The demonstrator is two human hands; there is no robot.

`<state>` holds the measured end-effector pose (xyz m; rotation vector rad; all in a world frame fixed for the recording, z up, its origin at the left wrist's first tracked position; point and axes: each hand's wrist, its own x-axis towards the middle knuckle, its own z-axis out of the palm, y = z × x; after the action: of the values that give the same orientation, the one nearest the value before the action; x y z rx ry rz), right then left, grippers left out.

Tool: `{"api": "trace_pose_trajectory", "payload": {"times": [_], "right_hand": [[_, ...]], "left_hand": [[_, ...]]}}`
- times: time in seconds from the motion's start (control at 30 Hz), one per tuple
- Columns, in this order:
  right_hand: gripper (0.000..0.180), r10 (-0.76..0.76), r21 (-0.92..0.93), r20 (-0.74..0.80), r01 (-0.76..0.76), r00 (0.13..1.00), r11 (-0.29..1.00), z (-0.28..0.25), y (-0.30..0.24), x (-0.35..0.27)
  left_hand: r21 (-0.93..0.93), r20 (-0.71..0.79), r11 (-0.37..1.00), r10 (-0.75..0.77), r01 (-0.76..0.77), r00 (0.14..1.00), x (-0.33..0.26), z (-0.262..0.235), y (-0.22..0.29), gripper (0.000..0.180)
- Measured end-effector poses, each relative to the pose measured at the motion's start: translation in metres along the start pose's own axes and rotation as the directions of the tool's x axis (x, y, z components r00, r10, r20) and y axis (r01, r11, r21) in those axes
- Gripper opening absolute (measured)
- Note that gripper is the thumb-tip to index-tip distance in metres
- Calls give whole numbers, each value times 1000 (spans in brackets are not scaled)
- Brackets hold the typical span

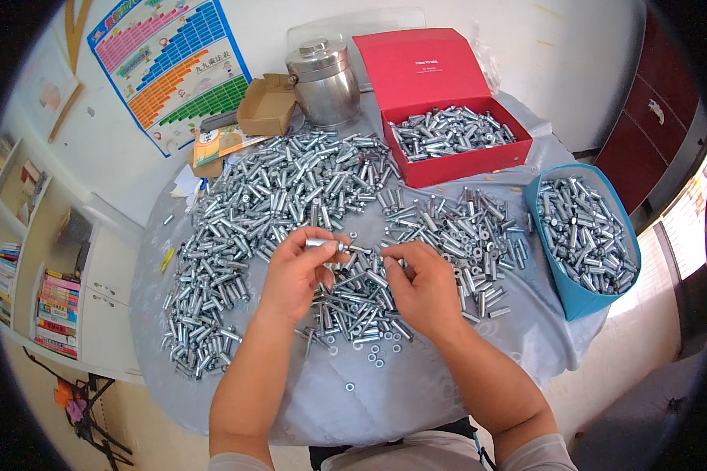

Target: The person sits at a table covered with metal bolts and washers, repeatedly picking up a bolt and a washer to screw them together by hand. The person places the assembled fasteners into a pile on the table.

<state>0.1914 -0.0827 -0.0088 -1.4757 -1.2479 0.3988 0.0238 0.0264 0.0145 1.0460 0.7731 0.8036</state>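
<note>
Over the middle of the table, my left hand [289, 275] pinches a shiny metal expansion bolt [324, 246], held almost level. Its thinner end points right, toward my right hand [426, 290]. The right fingers are closed together close by that end; what they grip is hidden. Below both hands lies a heap of loose bolts [361, 302]. Several small nuts [377, 355] are scattered on the grey tablecloth nearer me. A large mound of metal sleeves and bolts [291, 180] spreads behind and left of my left hand. More bolts and washers [479, 247] lie beyond my right hand.
A red lidded box [457, 163] full of metal pieces stands open at the back right. A teal bin [581, 279], also filled, is at the right edge. Behind the mound are a steel pot [326, 86] and a cardboard box [265, 106]. Bookshelves [55, 259] stand left.
</note>
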Motion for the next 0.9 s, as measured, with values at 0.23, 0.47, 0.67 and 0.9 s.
{"api": "trace_pose_trajectory", "payload": {"times": [0.23,0.47,0.67,0.9], "right_hand": [[20,97,82,40,-100,994,992,8,-1,-4],[16,54,-2,43,-54,998,999,7,1,-3],[16,-30,36,49,28,998,999,8,11,-5],[19,-93,16,67,92,993,996,9,9,-5]], "left_hand": [[292,-93,943,193,-159,977,-15,-4,-28,9],[723,44,592,475,-356,879,-15,-10,-18,12],[753,598,312,44,-579,801,-39,-31,23,17],[790,606,158,-43,-593,795,-57,-32,2,30]]}}
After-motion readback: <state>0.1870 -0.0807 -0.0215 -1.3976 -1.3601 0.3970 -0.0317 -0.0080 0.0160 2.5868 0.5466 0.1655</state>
